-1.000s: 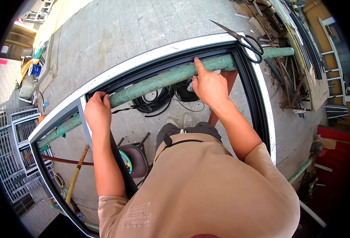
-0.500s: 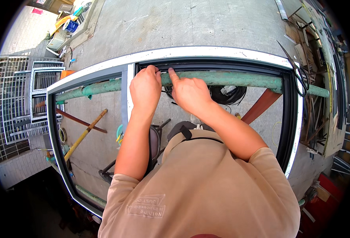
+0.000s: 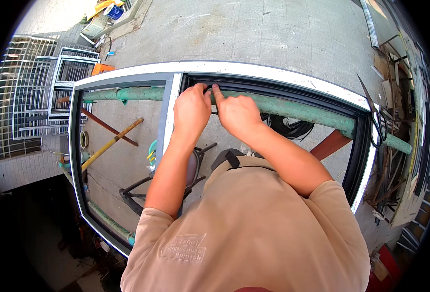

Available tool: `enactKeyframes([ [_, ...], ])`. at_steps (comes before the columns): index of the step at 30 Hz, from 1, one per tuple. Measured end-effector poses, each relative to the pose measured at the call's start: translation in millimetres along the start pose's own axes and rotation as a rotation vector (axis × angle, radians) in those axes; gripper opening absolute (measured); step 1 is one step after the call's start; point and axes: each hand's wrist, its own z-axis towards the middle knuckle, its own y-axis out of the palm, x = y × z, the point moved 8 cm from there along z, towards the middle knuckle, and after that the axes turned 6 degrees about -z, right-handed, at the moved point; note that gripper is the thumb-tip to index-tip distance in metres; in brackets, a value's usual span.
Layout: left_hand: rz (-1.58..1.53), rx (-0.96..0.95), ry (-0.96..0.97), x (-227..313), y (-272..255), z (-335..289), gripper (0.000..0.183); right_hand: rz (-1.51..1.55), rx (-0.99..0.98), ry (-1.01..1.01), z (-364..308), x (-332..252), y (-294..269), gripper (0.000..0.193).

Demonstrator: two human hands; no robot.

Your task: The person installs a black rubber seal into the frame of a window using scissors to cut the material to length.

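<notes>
A large window frame (image 3: 254, 68), with white film on its outer faces and dark grey inside, lies flat in front of me. Near the left end of its far side, my left hand (image 3: 192, 112) is closed in a pinch at the inner groove. A bit of black rubber strip (image 3: 208, 89) shows at its fingertips, mostly hidden by the fingers. Close beside it, my right hand (image 3: 239, 114) presses a stretched index finger onto the dark groove, its other fingers curled and holding nothing visible. Black-handled scissors (image 3: 379, 124) rest on the frame's far right corner.
Green pipes (image 3: 297, 111) run beneath the frame, with brown and yellow legs (image 3: 112, 144). Below lie a black cable coil (image 3: 290, 127) and a chair (image 3: 191, 170). Metal grilles (image 3: 30, 92) stand at left, an orange box (image 3: 102, 69) behind the frame, stacked profiles (image 3: 392, 165) at right.
The view has shifted, so the whole scene sits differently in the picture. The right index finger has come closer to the left fingertips. Both hands stay at the same groove.
</notes>
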Motion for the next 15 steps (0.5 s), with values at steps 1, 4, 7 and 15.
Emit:
enactKeyframes([
  [1, -0.021, 0.021, 0.010, -0.2, 0.0, -5.6, 0.026, -0.008, -0.019, -0.009, 2.1, 0.9, 0.9, 0.074],
  [4, -0.047, -0.034, -0.228, -6.4, 1.3, -29.8, 0.025, 0.023, -0.059, -0.037, 1.5, 1.4, -2.3, 0.076],
  [7, -0.104, -0.048, -0.330, -18.9, 10.8, -49.5, 0.026, 0.024, -0.065, -0.070, 0.1, 4.3, -3.0, 0.077],
  [15, -0.210, 0.034, -0.523, -13.8, -4.1, -78.9, 0.025, 0.038, -0.108, -0.123, 3.0, 8.7, 0.4, 0.077],
])
